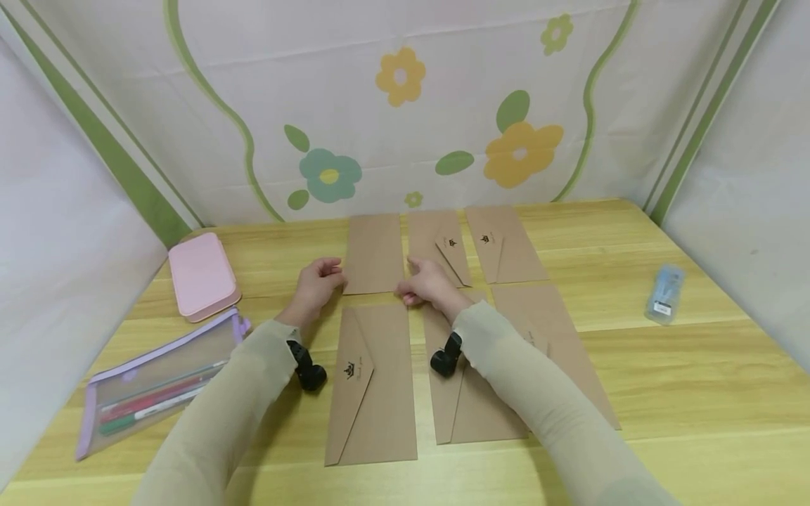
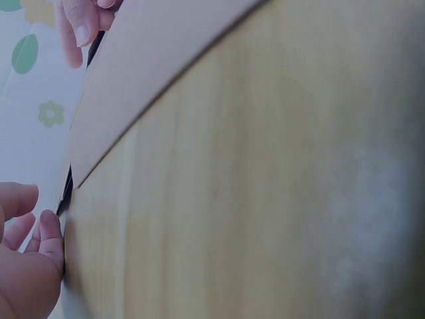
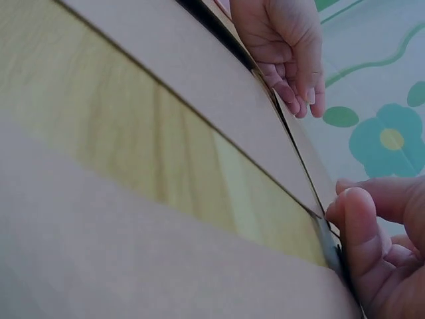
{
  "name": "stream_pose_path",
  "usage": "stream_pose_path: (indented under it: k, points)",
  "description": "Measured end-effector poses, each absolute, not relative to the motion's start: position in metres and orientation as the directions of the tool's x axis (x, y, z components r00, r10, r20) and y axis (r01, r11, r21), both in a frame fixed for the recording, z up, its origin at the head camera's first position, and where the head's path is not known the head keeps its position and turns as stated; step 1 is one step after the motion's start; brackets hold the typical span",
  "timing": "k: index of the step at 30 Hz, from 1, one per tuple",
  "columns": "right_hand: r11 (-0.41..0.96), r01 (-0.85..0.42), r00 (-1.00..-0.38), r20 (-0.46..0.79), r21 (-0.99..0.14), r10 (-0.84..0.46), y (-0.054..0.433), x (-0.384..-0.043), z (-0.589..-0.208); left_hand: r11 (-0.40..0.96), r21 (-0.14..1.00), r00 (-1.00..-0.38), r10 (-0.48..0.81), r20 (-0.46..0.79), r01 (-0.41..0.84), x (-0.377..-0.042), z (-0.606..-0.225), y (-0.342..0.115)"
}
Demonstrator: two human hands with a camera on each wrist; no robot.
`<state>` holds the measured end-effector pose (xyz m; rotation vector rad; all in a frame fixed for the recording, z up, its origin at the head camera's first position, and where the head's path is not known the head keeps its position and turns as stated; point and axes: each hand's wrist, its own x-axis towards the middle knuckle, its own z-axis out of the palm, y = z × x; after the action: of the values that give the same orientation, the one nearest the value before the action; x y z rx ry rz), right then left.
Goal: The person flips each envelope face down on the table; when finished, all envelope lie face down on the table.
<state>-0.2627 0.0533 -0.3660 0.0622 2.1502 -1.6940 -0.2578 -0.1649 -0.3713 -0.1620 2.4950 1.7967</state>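
A plain brown envelope (image 1: 375, 253) lies flap-side down at the back of the table, between both hands. The left hand (image 1: 318, 288) rests by its left edge with loosely bent fingers. The right hand (image 1: 430, 284) is at its near right corner, thumb and forefinger close to the paper in the right wrist view. Flap-side up in front lies another envelope (image 1: 380, 379) with a small crown print. More envelopes with flaps showing (image 1: 443, 239) (image 1: 503, 242) lie to the right, and the right forearm partly covers the envelope (image 1: 487, 404) below them.
At the left, a pink case (image 1: 202, 275) lies behind a see-through pouch (image 1: 158, 383) with purple trim and several pens inside. A small translucent blue item (image 1: 666, 294) lies far right. Behind the wooden table (image 1: 683, 393) hangs a flowered cloth (image 1: 405, 126).
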Motion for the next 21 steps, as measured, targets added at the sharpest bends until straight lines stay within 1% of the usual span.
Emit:
stream_pose_path:
  k: [8,12,16,21]
  points:
    - [0.187,0.284,-0.933,-0.316,-0.941,-0.175,0.061,-0.26,-0.36,0.262,0.96,-0.992,-0.102,-0.075,-0.1,-0.257,-0.371,-0.165]
    - [0.149,0.271,-0.94,-0.295,-0.951,-0.173,0.067,-0.261,-0.36,0.246,0.967,-0.993,-0.111,-0.035,-0.062,-0.258,-0.369,-0.16]
    - [0.154,0.236,-0.95,-0.261,-0.959,-0.169,0.077,-0.262,-0.36,0.279,0.96,-0.996,-0.09,0.025,-0.001,-0.257,-0.365,-0.153]
    - [0.226,0.177,-0.967,-0.212,-0.958,-0.14,0.09,-0.263,-0.356,0.305,0.951,-0.997,-0.051,0.065,0.047,-0.254,-0.359,-0.141]
